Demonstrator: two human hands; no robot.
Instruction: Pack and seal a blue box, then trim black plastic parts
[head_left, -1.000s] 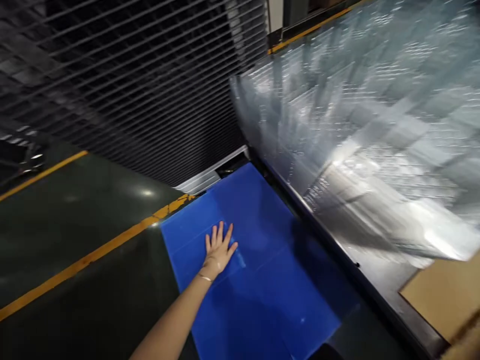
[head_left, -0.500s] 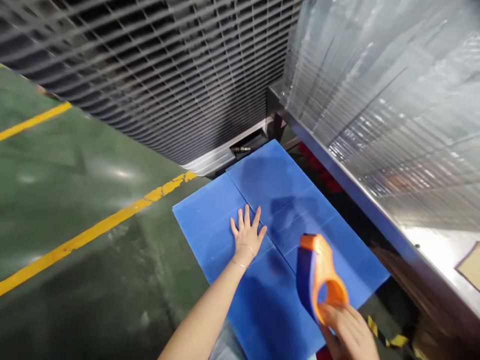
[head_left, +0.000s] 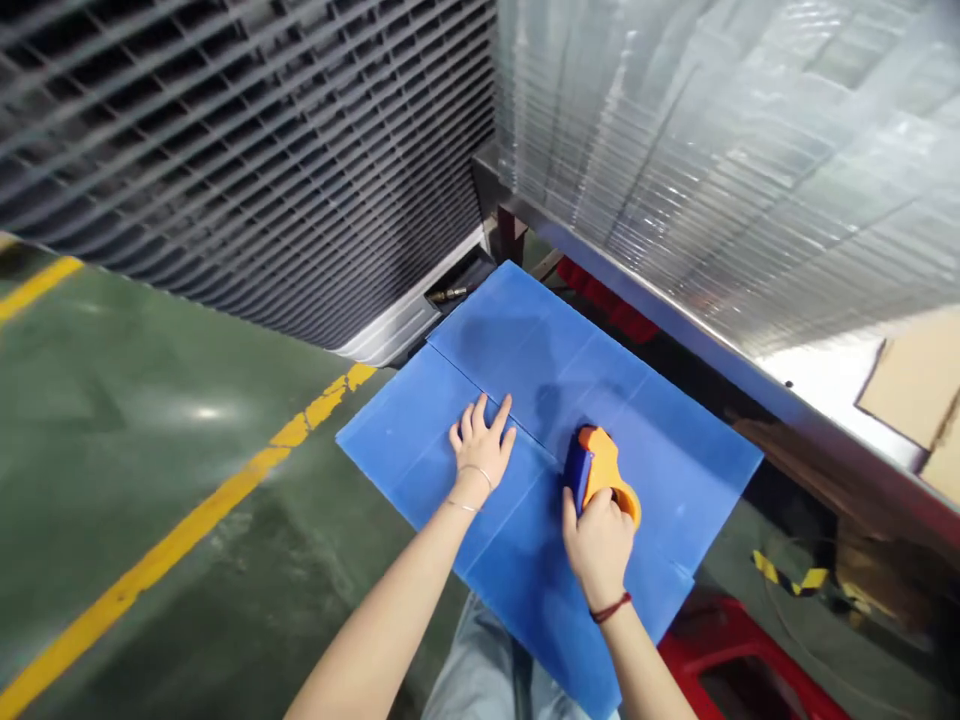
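Observation:
A blue plastic box (head_left: pixel 645 430) with two top flaps stands before me, a seam running between the flaps. My left hand (head_left: pixel 482 445) lies on the left flap by the seam, fingers spread a little. In my right hand (head_left: pixel 598 540) is an orange and blue tape dispenser (head_left: pixel 602 462), the fingers wrapped round its handle. The dispenser's front end is over the right flap close to the seam; whether it touches the surface I cannot tell. Any tape at its tip is too small to make out.
Dark slatted stacks (head_left: pixel 247 170) rise at the back left. A metal table (head_left: pixel 675 320) bears a film-wrapped stack (head_left: pixel 675 130) on the right, with cardboard (head_left: pixel 911 385) on it. Below right is a red plastic object (head_left: pixel 742 650). A yellow line (head_left: pixel 202 520) crosses the green floor.
My right hand has brought the tape dispenser forward and left, from the box's near right side to close by the seam. My left hand stays on the flap, its fingers closer together. The view has shifted.

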